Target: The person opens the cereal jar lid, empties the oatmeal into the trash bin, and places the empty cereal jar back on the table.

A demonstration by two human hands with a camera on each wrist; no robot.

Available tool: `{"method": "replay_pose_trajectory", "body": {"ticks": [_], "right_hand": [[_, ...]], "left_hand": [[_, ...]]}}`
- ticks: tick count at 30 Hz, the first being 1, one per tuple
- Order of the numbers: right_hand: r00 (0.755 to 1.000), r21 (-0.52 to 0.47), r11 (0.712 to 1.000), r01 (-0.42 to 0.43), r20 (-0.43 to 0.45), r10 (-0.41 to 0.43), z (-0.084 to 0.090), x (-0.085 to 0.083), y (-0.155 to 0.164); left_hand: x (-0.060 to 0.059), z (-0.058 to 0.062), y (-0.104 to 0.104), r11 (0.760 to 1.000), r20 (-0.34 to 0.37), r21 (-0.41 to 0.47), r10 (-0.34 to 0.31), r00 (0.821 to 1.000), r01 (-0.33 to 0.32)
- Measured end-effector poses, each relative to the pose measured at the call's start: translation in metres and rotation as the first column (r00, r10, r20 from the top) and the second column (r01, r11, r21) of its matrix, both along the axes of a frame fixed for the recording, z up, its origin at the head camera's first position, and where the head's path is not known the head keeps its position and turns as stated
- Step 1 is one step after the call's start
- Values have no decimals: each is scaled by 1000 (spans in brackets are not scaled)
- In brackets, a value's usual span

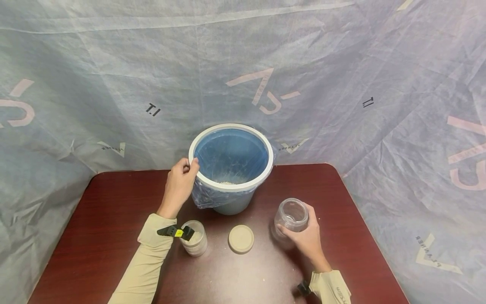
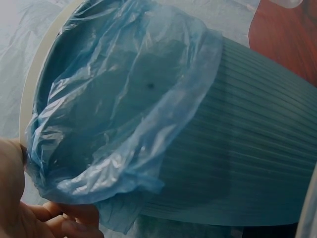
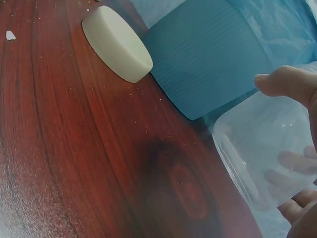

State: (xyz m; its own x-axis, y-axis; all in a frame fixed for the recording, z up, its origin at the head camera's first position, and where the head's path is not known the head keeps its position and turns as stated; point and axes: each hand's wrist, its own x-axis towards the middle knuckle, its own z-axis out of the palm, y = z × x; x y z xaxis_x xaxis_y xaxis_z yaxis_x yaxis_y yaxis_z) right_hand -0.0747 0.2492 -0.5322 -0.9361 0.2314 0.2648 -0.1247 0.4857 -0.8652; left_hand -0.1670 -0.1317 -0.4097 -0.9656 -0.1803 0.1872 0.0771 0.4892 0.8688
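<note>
A ribbed blue bin (image 1: 231,162) with a white rim and a blue plastic liner (image 2: 124,109) stands tilted toward me at the table's back. My left hand (image 1: 181,181) grips its rim on the left side, thumb over the edge. A little pale material lies at the bin's bottom. My right hand (image 1: 303,236) holds an empty clear jar (image 1: 290,216) just above the table, tilted; the jar (image 3: 267,148) shows fingers wrapped around it. A beige lid (image 1: 241,238) lies flat between my hands. A second open jar (image 1: 194,237) with pale contents stands by my left forearm.
The dark red table (image 1: 95,228) has rounded far corners and fine crumbs (image 3: 10,34) scattered on it. A grey printed sheet (image 1: 341,84) hangs behind and around the table. The lid (image 3: 117,43) lies close to the bin's base.
</note>
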Motion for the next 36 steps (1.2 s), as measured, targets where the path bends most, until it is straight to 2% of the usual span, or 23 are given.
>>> {"method": "replay_pose_trajectory", "body": {"ticks": [16, 26, 36], "right_hand": [[1000, -11, 1000, -12, 0, 12, -5, -2, 1], [1000, -27, 1000, 7, -17, -7, 3, 2, -10], [1000, -7, 1000, -10, 6, 10, -10, -1, 1]], "left_hand": [[0, 0, 0, 1000, -3, -3, 8, 1000, -8], [0, 0, 0, 1000, -8, -4, 8, 1000, -8], [1, 1, 1, 1000, -7, -4, 3, 1000, -3]]}}
